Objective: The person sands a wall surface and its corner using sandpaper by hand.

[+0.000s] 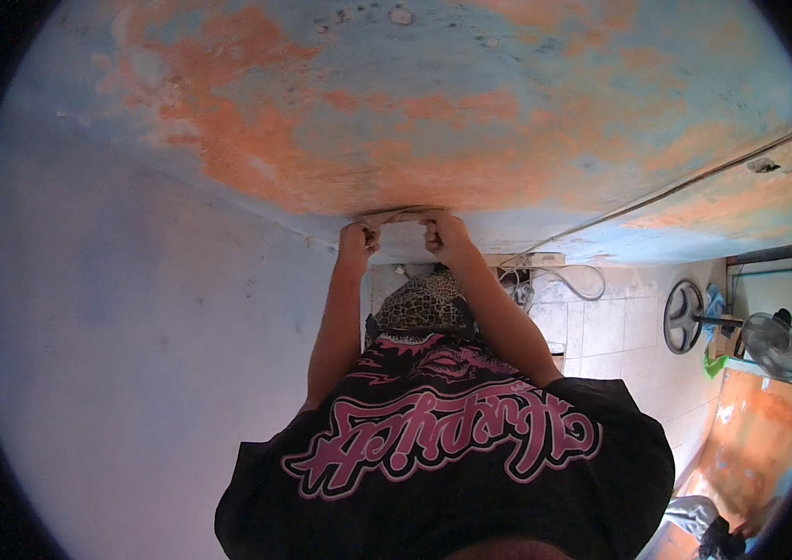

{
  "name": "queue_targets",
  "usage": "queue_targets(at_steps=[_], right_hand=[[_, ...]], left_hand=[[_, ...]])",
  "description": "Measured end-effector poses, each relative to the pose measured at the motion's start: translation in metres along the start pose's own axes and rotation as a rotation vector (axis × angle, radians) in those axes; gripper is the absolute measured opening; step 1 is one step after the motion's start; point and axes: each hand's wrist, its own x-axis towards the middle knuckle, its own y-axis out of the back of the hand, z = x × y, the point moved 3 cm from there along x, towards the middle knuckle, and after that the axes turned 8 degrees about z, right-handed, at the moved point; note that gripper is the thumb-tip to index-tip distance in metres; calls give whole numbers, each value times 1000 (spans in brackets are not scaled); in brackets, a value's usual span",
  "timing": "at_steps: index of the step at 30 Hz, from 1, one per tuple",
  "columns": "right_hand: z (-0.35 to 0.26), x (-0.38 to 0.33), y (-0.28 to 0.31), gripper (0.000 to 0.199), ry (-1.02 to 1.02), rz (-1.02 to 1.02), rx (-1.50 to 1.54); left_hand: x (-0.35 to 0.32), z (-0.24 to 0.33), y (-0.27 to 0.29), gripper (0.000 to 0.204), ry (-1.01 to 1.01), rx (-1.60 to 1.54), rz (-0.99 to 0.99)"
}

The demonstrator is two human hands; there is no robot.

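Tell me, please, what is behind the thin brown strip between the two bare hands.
The blue wall with orange patches shows above the strip; whatever is directly behind it is covered.

Have strip [403,217] btwn L hand [359,239] & R hand [443,237], at front wall [471,121], nr its L corner w/ side wall [116,327]. See cable [769,145] along same wall, R of both hands; fan [762,338] on floor [601,327], well off to R.

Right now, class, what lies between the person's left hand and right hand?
In the head view, a thin brownish strip spans from the left hand to the right hand, along the orange-and-blue wall.
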Motion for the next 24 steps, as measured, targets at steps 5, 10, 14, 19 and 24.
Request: queue_targets(at_steps=[5, 10, 14, 19, 24], right_hand=[[-8, 8, 27, 15, -16, -28, 99], [-2, 8, 29, 19, 23, 51, 129], [-1, -3, 4, 21, 19, 42, 15], [-32, -3, 60, 17, 142, 187, 246], [-12, -16, 22, 19, 47, 220, 231]], left_hand=[[9, -17, -17, 18, -2, 88, -42], [7, -23, -20, 17, -10, 242, 136], [26, -25, 8, 17, 68, -27, 100], [-23, -19, -65, 24, 25, 131, -4], [-5, -5, -33, 25, -82, 245, 57]])
